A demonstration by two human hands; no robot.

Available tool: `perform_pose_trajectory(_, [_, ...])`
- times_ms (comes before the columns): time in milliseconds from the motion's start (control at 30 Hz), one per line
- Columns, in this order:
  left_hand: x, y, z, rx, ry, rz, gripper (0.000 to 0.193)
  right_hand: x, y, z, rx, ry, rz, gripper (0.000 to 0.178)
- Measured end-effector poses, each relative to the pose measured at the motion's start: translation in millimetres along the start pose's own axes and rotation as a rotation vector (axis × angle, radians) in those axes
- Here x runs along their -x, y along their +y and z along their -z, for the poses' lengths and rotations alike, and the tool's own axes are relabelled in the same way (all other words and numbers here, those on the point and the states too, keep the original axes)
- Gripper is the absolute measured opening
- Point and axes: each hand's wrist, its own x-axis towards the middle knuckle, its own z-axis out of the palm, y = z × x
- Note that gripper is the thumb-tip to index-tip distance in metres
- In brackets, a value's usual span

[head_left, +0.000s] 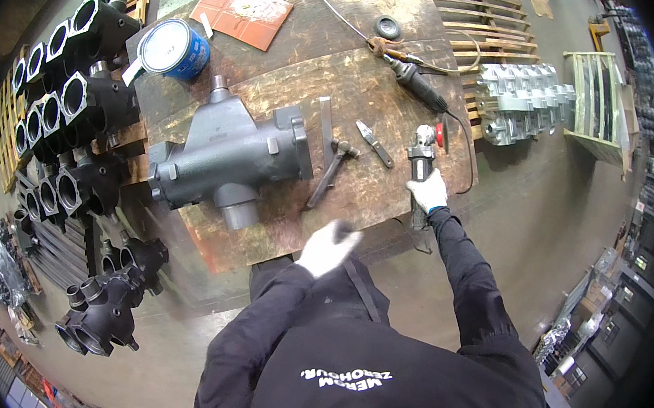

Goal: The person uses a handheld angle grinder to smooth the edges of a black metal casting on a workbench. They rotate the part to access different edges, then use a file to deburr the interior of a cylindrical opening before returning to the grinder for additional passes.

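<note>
right hand (428, 191) fingers clamped round angle grinder (421, 164); left hand (327, 248) blurred, grip unclear.

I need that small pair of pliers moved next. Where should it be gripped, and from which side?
Probably across the dark handles of the pliers, at the end nearer the person. It lies flat on the wooden table, pale nose pointing away, with bare wood both sides, so fingers can close from above. The right hand, on the angle grinder, is closest; the left hand is blurred.
</note>
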Motion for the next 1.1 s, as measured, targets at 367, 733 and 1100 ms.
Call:
perform_pose_trajectory(367, [63,-179,203,0.306,1.273,0.071,0.029,-122,30,-97,0.482,0.218,-0.013,0.090])
perform_pose_trajectory(733, [49,-215,298,-0.157,1.400,0.137,0.047,-118,41,-89,0.313,0.094,-0.019,0.091])
perform_pose_trajectory(1100, [20,-227,366,-0.209,1.262,0.278,0.055,-70,44,-92,0.290,0.281,-0.235,0.096])
